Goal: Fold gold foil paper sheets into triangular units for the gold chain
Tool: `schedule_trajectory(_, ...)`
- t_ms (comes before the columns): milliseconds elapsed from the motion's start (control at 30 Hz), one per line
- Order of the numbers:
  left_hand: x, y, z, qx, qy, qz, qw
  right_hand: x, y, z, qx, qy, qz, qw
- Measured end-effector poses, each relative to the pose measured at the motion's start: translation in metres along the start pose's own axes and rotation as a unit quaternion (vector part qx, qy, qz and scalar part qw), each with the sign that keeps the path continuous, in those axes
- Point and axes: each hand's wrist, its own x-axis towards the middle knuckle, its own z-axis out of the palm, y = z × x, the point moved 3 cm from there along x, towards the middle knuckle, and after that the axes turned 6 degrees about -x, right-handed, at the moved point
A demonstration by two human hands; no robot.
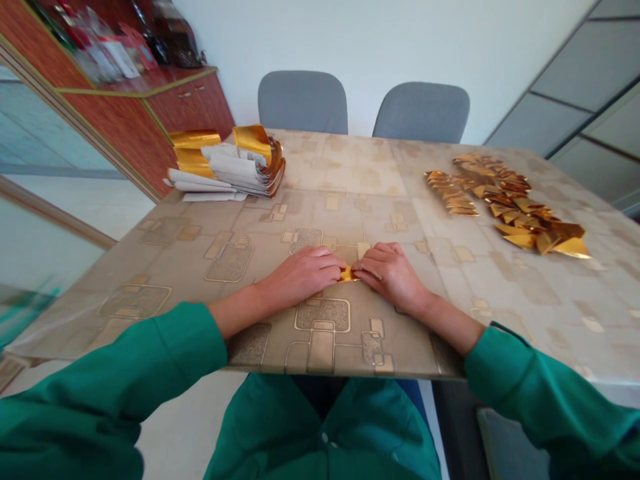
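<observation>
A small piece of gold foil paper (349, 274) lies on the patterned tabletop in front of me, with its middle showing between my hands. My left hand (313, 272) has its fingers pressed together on the left end of the paper. On the right end, my right hand (387, 272) closes its fingers the same way. Both ends of the paper are covered by my fingers, so its full folded shape is hidden. Far to the right sit folded gold paper pieces (520, 207), grouped in overlapping rows. At the back left stands a stack of gold-and-white paper sheets (240, 163), bent over.
The table (320, 340) wears a cover with a pattern of rounded squares. Two grey chairs (303, 103) stand behind its far edge. A red-brown wooden cabinet (193, 103) holding bottles and bags is at the back left. Grey panels (585, 67) line the right side.
</observation>
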Motion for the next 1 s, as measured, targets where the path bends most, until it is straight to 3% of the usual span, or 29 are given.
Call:
schedule_trajectory(200,-0.003,-0.005,0.007,0.008,-0.012,-0.024,1.000,-0.002,-0.005,-0.007,-0.060,0.000,-0.058,0.996)
schedule_trajectory(433,-0.009,-0.004,0.000,0.001,-0.022,0.016,1.000,-0.014,-0.005,-0.016,-0.090,0.011,-0.070,0.993)
schedule_trajectory(633,-0.015,-0.006,0.003,0.007,-0.060,0.027,0.998,-0.014,-0.018,-0.013,-0.101,0.014,-0.136,0.985)
schedule_trajectory(833,-0.033,-0.011,0.007,-0.012,-0.101,0.004,0.995,-0.022,-0.016,-0.014,-0.076,-0.006,-0.121,0.990)
schedule_trajectory(1000,-0.046,-0.015,-0.003,-0.043,-0.103,-0.003,0.994,-0.022,-0.017,-0.014,-0.044,-0.012,-0.100,0.994)
